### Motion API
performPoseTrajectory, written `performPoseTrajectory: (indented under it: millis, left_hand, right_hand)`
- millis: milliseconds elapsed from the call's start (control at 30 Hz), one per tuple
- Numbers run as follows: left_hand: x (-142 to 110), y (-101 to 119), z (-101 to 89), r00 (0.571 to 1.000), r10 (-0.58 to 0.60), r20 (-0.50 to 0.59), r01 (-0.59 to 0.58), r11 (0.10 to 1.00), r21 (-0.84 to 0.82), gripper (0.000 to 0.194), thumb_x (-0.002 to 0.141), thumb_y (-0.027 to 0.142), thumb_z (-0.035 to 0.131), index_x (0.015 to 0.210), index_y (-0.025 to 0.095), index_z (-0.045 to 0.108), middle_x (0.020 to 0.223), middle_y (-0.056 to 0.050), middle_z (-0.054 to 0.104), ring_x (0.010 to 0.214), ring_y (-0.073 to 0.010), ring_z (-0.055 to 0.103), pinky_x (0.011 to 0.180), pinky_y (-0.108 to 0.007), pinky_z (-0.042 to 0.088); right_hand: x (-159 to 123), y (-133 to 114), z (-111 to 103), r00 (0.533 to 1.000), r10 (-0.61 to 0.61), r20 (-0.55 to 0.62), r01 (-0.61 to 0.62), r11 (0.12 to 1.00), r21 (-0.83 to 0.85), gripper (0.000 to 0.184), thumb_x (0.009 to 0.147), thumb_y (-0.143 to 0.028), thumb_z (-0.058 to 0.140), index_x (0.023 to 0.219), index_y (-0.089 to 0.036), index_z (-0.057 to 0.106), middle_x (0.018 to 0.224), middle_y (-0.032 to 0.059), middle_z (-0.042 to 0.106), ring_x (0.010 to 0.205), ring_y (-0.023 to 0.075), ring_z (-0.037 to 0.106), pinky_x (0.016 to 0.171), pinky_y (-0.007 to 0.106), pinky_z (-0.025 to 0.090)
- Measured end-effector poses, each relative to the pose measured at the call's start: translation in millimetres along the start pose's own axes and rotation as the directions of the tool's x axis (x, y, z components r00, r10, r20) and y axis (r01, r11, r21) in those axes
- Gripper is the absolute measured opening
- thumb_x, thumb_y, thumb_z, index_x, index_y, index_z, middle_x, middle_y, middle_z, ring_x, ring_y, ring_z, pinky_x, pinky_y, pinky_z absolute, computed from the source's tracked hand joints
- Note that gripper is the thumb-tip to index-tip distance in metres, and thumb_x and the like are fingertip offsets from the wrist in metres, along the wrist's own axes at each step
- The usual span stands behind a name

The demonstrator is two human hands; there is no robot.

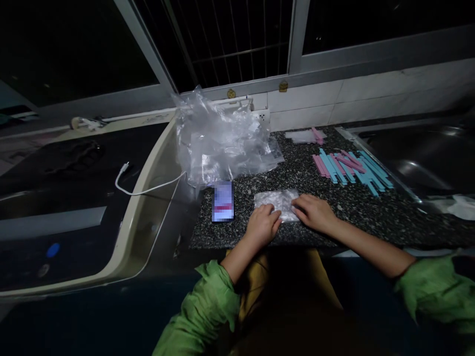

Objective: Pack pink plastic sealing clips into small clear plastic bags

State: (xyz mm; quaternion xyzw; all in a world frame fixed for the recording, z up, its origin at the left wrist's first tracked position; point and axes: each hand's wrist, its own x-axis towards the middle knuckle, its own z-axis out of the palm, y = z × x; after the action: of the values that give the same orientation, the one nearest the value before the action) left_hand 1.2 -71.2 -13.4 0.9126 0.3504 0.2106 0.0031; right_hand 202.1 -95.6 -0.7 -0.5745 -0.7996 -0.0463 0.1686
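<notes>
A small clear plastic bag (279,199) lies flat on the speckled dark countertop (237,237) in front of me. My left hand (262,223) holds its left side, fingers curled over the film and thumb toward the middle. At the right side, my right hand (313,211) grips the bag's edge between thumb and fingers. Whatever may be inside the bag is too dim to make out. Left of my left hand lies a phone (223,201) with its screen lit and blurred.
Pink and light-blue strips (351,168) lie in a loose pile to the right. Behind them is another flat clear packet (302,136) with pink strips. A heap of clear plastic bags (226,141) stands at the back. A white cable (148,190) crosses the washing machine (122,237); a sink (426,158) is at right.
</notes>
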Motion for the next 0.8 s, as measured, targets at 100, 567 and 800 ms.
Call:
performPoseTrajectory:
  millis: [100,567,800]
  left_hand:
    - [-5,-5,4.4,0.998,-0.049,0.05,0.049,0.999,-0.007,0.025,0.085,0.032,0.05,0.099,0.019,0.065,0.096,-0.009,0.06,0.088,-0.0208,0.055,0.077,-0.034,0.047]
    - [-12,-15,5.7,0.983,-0.181,-0.004,0.181,0.981,-0.067,0.031,0.083,0.031,0.053,0.11,0.018,0.06,0.123,-0.012,0.056,0.113,-0.0245,0.051,0.095,-0.043,0.043]
    - [-21,-12,5.4,0.998,0.044,0.033,-0.04,0.993,-0.112,0.033,0.083,0.033,0.054,0.113,0.02,0.059,0.124,-0.011,0.057,0.113,-0.0237,0.051,0.095,-0.042,0.044]
  right_hand:
    - [-5,3,7,0.999,0.005,0.032,-0.004,0.999,-0.038,0.022,0.085,-0.028,0.048,0.097,-0.019,0.064,0.085,0.0074,0.064,0.083,0.0198,0.059,0.07,0.028,0.043]
    - [25,13,1,0.991,0.091,0.095,-0.083,0.993,-0.08,0.03,0.087,-0.03,0.044,0.104,-0.018,0.066,0.091,0.0084,0.064,0.086,0.02,0.058,0.072,0.028,0.043]
    - [-14,5,-9,0.982,-0.183,-0.045,0.185,0.982,0.026,0.029,0.09,-0.03,0.041,0.095,-0.02,0.068,0.08,0.0069,0.063,0.076,0.0167,0.056,0.067,0.027,0.043]
